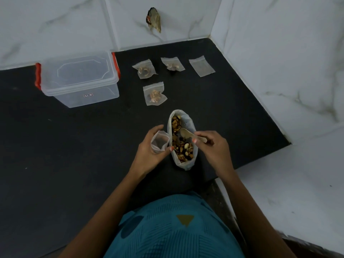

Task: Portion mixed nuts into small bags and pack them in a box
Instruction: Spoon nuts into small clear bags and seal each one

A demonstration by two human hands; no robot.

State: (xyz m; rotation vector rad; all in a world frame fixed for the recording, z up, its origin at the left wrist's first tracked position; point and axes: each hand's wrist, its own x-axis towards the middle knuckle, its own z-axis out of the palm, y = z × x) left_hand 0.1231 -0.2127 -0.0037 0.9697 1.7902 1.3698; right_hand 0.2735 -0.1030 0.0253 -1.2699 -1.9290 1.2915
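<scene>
A large open bag of mixed nuts stands on the black counter. My left hand holds a small clear bag with its mouth open, just left of the nut bag. My right hand pinches the handle of a pale spoon whose bowl lies over the nuts. Three small filled bags lie farther back: one in the middle, two behind it. An empty small bag lies flat to their right. A clear plastic box with red latches sits closed at the back left.
White marble-look walls close the counter at the back and right. A dark hook-like object hangs on the back wall. The counter's right edge meets a white ledge. My teal shirt fills the bottom of the view.
</scene>
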